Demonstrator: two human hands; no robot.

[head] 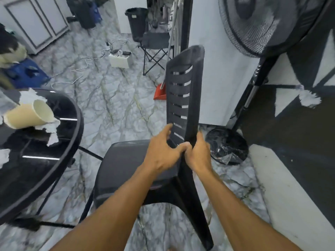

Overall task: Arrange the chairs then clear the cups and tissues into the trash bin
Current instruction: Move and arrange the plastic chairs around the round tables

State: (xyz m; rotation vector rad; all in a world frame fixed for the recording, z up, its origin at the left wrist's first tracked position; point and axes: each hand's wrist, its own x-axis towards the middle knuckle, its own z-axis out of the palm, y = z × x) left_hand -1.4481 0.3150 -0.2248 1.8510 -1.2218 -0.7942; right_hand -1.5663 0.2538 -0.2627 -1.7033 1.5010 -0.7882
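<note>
A black plastic chair (183, 91) with a slatted back stands in front of me, its seat turned toward the table. My left hand (163, 151) and my right hand (198, 153) both grip the near side edge of its backrest, close together. On the round black glass table (72, 142) at the left a cream paper cup (29, 114) lies on its side among torn white tissues (51, 129). A black trash bin (136, 22) stands far back by the wall.
A standing fan (268, 24) with its round base (227, 144) is right of the chair. A folding camp chair (155, 49), an orange dustpan (160, 91), a white box (120, 59) with cables and a blue crate (27, 73) sit on the marble floor.
</note>
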